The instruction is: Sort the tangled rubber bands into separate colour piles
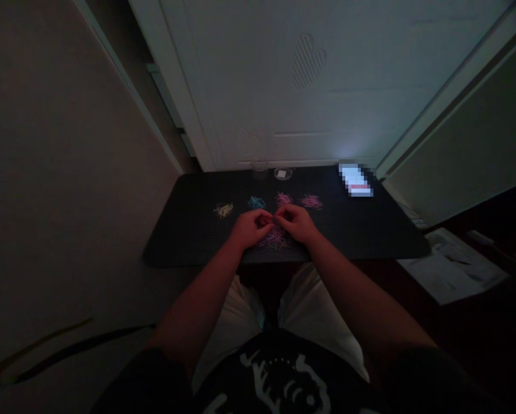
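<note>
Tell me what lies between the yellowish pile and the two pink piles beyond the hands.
The head view shows a blue pile between the yellowish pile and the two pink piles.

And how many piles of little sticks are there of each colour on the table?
Pale yellow pile: 1
Blue pile: 1
Pink piles: 2
Mixed pile, mostly purple and pink: 1
Total: 5 piles

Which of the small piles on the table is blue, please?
The blue pile just beyond the left hand; the others look pale yellow, pink or purplish.
</note>
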`<state>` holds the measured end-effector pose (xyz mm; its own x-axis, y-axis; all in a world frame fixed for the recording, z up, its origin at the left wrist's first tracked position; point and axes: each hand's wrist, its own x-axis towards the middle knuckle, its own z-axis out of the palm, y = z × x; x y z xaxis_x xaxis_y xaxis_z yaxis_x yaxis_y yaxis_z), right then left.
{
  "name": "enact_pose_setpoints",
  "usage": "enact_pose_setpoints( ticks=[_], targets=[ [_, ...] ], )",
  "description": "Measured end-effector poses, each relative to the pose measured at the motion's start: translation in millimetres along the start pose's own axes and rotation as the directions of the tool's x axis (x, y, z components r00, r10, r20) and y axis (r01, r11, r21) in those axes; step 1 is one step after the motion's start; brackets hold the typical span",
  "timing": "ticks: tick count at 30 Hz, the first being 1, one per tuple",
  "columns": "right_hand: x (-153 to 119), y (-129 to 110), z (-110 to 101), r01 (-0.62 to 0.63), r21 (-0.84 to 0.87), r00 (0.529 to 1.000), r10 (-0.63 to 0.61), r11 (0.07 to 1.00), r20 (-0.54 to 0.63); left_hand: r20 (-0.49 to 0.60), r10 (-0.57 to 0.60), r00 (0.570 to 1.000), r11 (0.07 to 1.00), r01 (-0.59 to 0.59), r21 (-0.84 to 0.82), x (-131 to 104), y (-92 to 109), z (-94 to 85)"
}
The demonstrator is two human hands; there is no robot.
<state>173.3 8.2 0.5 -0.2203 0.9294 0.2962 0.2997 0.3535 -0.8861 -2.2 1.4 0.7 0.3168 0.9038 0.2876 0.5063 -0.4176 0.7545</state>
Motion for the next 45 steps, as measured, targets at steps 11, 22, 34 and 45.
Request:
enact_pose_setpoints(
  ticks=[11,22,34,45],
  targets=[
    [-0.6,2.7,2.4,0.032,-0.095,0.999,-0.032,0.995,-0.002,-0.026,-0.037,0.999,0.999,0.036,-0.024,0.7,1.3,1.7],
    [-0.6,4.5,1.3,0.043,-0.104,0.999,-0.045,0.994,-0.015,-0.054,-0.017,0.998,0.998,0.020,0.058,0.8,1.2,0.1],
    [-2.0,3.3,0.3,0.027,-0.018,0.999,-0.027,0.999,0.029,-0.054,-0.021,0.998,0.998,0.024,0.062,1.5,0.5,-0.3],
    [-1.1,2.7,0.9,0.022,-0.064,1.000,-0.022,0.998,0.009,-0.037,-0.023,0.999,0.998,0.025,0.057,0.1,3.6,-2.3]
  ],
)
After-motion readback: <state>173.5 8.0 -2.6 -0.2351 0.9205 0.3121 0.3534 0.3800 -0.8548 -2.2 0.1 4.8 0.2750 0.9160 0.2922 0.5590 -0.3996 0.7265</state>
